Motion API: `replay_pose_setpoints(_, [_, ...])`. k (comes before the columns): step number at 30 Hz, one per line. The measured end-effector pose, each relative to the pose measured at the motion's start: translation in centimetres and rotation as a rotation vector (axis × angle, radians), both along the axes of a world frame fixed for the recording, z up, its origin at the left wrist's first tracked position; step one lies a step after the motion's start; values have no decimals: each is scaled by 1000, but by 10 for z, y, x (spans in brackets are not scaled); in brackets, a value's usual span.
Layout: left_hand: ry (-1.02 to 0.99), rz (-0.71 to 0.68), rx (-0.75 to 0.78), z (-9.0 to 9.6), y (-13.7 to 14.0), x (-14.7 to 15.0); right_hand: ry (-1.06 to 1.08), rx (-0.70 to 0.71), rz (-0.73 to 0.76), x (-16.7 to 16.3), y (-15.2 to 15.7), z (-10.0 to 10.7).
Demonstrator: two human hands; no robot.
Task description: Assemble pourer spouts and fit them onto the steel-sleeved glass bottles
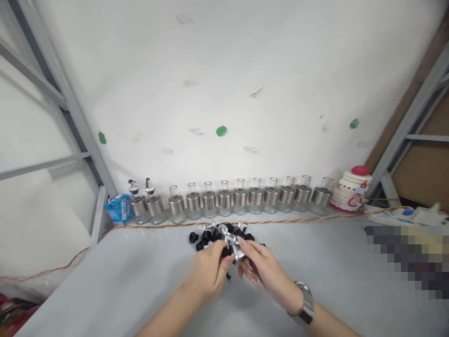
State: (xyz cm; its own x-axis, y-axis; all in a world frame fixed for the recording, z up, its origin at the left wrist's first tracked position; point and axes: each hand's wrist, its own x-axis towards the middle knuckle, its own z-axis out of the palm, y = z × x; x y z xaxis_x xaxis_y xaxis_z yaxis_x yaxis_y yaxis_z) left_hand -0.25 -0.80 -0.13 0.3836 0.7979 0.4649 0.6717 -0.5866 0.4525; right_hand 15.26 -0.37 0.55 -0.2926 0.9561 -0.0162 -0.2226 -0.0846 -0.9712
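My left hand is closed, its thumb and fingers pinching the black end of a bottle pourer spout. From the other side my right hand grips a silver part at the pourer, with thumb and forefinger together; whether the two parts are joined I cannot tell. Just behind the hands lies a pile of pourer spouts, black and silver, partly covered by my fingers. Glass bottles with steel bands stand upright in a row along the wall, most with open necks. The two leftmost bottles carry pourer spouts.
A blue carton stands at the row's left end, a red and white cake-shaped jar at its right. Twisted wire runs across the grey table before the bottles. A white boat-like object lies far right.
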Motion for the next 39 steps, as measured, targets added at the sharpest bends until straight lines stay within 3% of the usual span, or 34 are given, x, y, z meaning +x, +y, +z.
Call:
replay_pose_setpoints(5, [93, -29, 59, -5, 2, 1, 275, -289, 177, -1, 0, -3])
replay_pose_setpoints(10, [13, -8, 73, -9, -2, 7, 292, -388, 261, 2, 0, -7])
replay_pose_setpoints(14, [-269, 50, -135, -9, -7, 17, 241, -362, 268, 0, 1, -6])
replay_pose_setpoints(17, [-562, 61, -413, -4, -8, 25, 88, -198, 141, -4, 0, -5])
replay_pose_setpoints(20, [-737, 33, -656, 4, 0, 24, -215, 102, -52, 0, -3, -3])
replay_pose_setpoints(22, [-736, 96, -701, 10, 10, 13, -431, 408, -172, 8, -6, 0])
replay_pose_setpoints(24, [-706, 240, -640, 15, 22, -5, -566, 670, -291, 19, -7, 4])
replay_pose_setpoints(26, [-687, 282, -567, 18, 32, -23, -607, 734, -400, 27, -7, 8])
replay_pose_setpoints(29, [-589, 358, -426, 16, 38, -37, -562, 606, -470, 30, -3, 8])
replay_pose_setpoints(34, [112, 477, -122, 0, 38, -29, -403, 354, -352, 18, 5, 1])
replay_pose_setpoints(39, [215, 475, -13, 2, 33, -24, -212, 81, -181, 8, 11, -5])
